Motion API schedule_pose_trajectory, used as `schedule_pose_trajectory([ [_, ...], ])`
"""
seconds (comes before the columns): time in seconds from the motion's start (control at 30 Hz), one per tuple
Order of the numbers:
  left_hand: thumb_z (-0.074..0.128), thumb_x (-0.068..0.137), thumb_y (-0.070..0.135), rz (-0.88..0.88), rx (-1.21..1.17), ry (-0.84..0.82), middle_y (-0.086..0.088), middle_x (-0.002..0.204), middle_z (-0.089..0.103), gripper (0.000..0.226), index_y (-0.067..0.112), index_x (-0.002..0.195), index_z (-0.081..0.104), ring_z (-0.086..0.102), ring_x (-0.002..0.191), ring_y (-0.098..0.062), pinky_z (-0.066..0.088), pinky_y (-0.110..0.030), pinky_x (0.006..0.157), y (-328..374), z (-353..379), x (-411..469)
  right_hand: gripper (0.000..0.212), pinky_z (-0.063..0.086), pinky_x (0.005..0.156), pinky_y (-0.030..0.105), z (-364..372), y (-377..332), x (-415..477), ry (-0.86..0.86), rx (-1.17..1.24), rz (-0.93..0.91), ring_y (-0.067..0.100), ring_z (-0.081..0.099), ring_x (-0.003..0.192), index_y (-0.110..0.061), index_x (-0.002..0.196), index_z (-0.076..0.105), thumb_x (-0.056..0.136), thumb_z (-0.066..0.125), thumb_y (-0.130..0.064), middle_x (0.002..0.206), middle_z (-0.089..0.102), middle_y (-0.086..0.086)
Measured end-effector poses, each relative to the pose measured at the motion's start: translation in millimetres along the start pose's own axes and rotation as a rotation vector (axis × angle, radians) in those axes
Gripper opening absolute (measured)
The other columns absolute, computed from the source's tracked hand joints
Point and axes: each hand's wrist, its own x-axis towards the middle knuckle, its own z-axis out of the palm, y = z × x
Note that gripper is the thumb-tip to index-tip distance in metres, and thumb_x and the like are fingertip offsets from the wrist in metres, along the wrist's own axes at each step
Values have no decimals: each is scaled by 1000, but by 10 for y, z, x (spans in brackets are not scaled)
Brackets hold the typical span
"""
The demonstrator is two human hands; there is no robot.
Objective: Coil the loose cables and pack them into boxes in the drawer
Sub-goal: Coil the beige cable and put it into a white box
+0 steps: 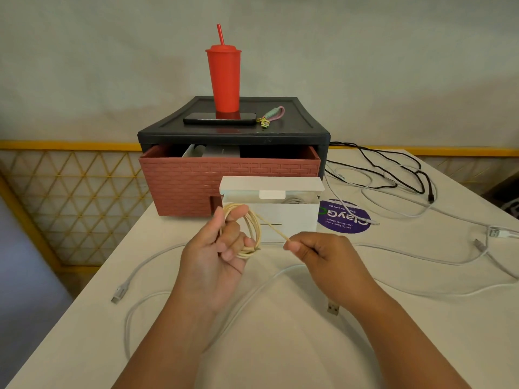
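Observation:
My left hand holds a cream cable wound in loops around its fingers. My right hand pinches the free end of that cable, stretched taut between the two hands. Just behind them stands an open white box with its lid flap up and a white cable inside. Behind the box, the brick-red drawer is pulled partly out of a black cabinet, with white boxes showing inside. A loose white cable lies on the table under my arms.
A red tumbler, a phone and a key strap sit on the cabinet. Black cables and white cables sprawl to the right, near a purple round sticker. The table's left edge runs close by.

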Motion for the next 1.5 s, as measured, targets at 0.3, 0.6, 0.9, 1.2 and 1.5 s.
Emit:
schedule_pose_trajectory([
  [0.3, 39, 89, 16, 95, 179, -9, 6, 50, 40, 31, 0, 106, 59, 36, 44, -6, 50, -22, 65, -77, -31, 38, 21, 35, 64, -1, 44, -86, -48, -392, -6, 18, -22, 50, 68, -21, 106, 70, 94, 52, -22, 71, 53, -33],
  [0.6, 47, 88, 27, 122, 219, 120, 10, 39, 24, 28, 9, 78, 65, 24, 33, -4, 44, -18, 50, 9, -104, 67, 25, 32, 57, 20, -18, -74, -53, -384, 76, 77, 6, 40, 58, -5, 76, 70, 86, 62, -26, 63, 50, 0],
  [0.9, 52, 79, 33, -79, -31, 36, 8, 35, 22, 35, 19, 48, 43, 22, 27, -4, 43, -16, 44, 7, -53, 29, 32, 38, 50, 18, -56, -27, 45, -4, 307, 213, 0, 40, 41, -19, 65, 63, 95, 49, -19, 52, 49, -9],
  [1.2, 74, 70, 33, -277, -113, -131, 9, 38, 17, 39, 17, 49, 45, 9, 36, -7, 46, -18, 46, -57, -49, 18, 35, 40, 49, 19, -44, -95, 21, -71, 908, 320, 6, 41, 45, -12, 69, 54, 99, 37, -14, 52, 54, -2],
  [1.5, 85, 64, 17, -426, -211, -278, 6, 44, 19, 34, 10, 55, 53, 16, 36, -9, 53, -25, 50, -63, -115, 20, 35, 39, 49, 20, -29, -59, 19, -115, 881, 280, 8, 39, 45, -12, 67, 54, 98, 38, -14, 51, 51, -1],
])
